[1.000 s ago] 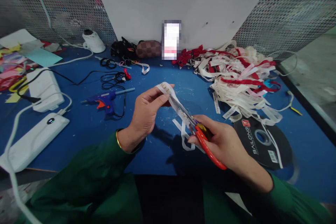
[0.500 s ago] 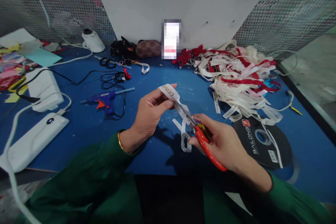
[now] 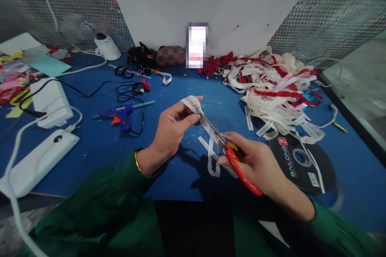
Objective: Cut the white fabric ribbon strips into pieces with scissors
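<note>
White ribbon with gold lettering [image 3: 192,103] loops over the fingers of my left hand [image 3: 172,130], pinched between thumb and fingers. My right hand [image 3: 256,162] is wrapped round red-handled scissors [image 3: 240,170]. Their blades point up and left, lying along the ribbon close to my left fingertips. Below the blades the ribbon's tail hangs in a loop [image 3: 212,164] over the blue table. Something yellow and purple shows between the scissor handles and my right fingers. Whether the blades are fully closed is hard to tell.
A blue glue gun [image 3: 122,117] and white power banks [image 3: 45,162] lie left. At the right are a heap of white and red ribbons [image 3: 271,84] and a black ribbon spool [image 3: 319,168]. A phone [image 3: 197,46] stands at the back on the blue table [image 3: 102,168].
The ribbon has shifted slightly over my left fingers, and its hanging loop sits a little lower, with more ribbon showing beside my right thumb. Both hands have barely moved.
</note>
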### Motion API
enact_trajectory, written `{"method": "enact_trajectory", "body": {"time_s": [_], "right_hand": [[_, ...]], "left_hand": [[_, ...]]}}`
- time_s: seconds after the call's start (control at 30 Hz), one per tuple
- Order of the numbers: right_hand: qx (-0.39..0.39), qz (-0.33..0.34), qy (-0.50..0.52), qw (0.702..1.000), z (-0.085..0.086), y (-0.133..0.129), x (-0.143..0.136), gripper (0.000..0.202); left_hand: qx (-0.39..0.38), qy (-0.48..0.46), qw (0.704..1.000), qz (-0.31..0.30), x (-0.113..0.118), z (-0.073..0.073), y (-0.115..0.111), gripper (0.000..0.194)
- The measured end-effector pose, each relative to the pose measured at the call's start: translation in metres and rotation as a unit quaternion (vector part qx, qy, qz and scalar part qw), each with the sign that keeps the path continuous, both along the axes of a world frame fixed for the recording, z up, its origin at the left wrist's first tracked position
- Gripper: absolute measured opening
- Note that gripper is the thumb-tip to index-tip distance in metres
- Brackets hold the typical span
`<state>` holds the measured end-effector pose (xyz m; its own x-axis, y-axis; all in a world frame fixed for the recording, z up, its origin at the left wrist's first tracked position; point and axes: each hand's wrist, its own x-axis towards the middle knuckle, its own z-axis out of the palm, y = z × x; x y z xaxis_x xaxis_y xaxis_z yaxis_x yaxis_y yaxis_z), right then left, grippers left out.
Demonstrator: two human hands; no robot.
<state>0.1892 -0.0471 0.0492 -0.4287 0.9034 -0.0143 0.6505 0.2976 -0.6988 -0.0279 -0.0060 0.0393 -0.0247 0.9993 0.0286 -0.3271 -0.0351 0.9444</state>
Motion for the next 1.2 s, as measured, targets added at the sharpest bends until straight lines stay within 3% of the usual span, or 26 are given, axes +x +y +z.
{"method": "enact_trajectory", "body": {"time_s": [0.37, 0.63, 1.2], "right_hand": [[0.046, -0.007, -0.021, 0.999, 0.0005, 0.0021, -0.0012, 0.051], [0.056, -0.010, -0.023, 0.998, 0.0000, 0.0015, -0.0030, 0.049], [-0.012, -0.002, -0.019, 1.000, 0.0012, 0.0017, -0.0033, 0.046]], "left_hand": [[-0.015, -0.030, 0.999, 0.011, -0.0039, 0.0029, 0.0030, 0.021], [0.002, -0.006, 1.000, 0.019, -0.0029, 0.0020, 0.0030, 0.024], [0.001, -0.009, 1.000, -0.001, 0.0010, -0.0008, 0.0001, 0.028]]}}
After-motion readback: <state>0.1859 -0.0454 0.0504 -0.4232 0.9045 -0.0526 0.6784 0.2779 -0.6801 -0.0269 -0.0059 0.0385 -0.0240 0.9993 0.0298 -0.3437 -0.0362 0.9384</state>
